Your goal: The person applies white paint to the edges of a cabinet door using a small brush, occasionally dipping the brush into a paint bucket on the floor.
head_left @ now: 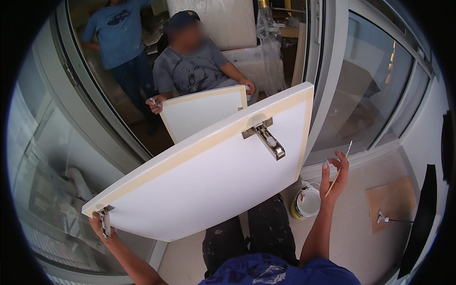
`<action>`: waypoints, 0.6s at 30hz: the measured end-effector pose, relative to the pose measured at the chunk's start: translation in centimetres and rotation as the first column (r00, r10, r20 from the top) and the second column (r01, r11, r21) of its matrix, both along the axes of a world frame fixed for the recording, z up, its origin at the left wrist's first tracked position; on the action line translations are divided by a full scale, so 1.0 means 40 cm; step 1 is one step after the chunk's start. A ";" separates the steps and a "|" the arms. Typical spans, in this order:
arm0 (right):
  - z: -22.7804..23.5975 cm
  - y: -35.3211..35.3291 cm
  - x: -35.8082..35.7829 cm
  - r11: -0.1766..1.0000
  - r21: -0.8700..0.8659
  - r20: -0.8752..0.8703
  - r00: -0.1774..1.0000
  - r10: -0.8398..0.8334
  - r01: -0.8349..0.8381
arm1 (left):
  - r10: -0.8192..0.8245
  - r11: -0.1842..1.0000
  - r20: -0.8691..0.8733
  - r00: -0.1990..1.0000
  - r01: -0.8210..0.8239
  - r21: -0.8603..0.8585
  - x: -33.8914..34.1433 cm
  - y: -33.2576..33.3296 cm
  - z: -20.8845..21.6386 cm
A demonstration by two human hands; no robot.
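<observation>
Two hands of mine work well apart: my left hand (98, 227) is clamped on the lower left corner of a white panel (199, 185), just beside one of its metal hinges (269, 137), while the fingers of my right hand (335, 183) are closed around a thin stick (336, 176) with a white tip, clear of the panel and to its right. The panel slants across my front, one end near each side, its near edge by my dark trousers (270, 221), with tan strips (190, 151) along its far and right edges. Below my right hand, a bucket (296, 209) stands on the floor (349, 209), white inside. Farther right, a tan board (399, 192) lies on the floor. Across from me, a seated person (187, 69) holds a smaller panel (204, 113), also edged in tan, and someone in a blue shirt (116, 40) stands behind.
</observation>
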State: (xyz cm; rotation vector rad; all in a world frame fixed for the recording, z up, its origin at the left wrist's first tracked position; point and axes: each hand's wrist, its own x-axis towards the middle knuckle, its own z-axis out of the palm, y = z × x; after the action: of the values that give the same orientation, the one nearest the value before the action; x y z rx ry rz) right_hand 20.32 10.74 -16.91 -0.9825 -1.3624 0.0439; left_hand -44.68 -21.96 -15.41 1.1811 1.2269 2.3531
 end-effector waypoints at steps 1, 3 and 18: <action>-0.011 0.001 0.006 1.000 -0.005 -0.013 1.000 -0.020 0.019 | 0.022 1.000 -0.009 1.000 -0.022 -0.004 0.007 -0.002 -0.002; -0.033 -0.006 0.014 0.997 -0.035 -0.017 0.997 -0.075 0.074 | 0.081 0.997 -0.034 0.996 -0.081 -0.009 0.019 0.003 -0.001; -0.535 -0.065 0.286 0.780 -0.611 -0.060 0.974 -0.217 0.136 | 0.178 0.978 -0.057 0.982 -0.183 -0.100 -0.025 -0.011 0.020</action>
State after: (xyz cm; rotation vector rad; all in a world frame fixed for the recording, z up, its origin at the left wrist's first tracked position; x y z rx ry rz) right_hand 31.76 8.13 -38.32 -1.6172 -1.1436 0.4193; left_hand -45.69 -22.40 -14.62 1.1425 1.5139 2.3640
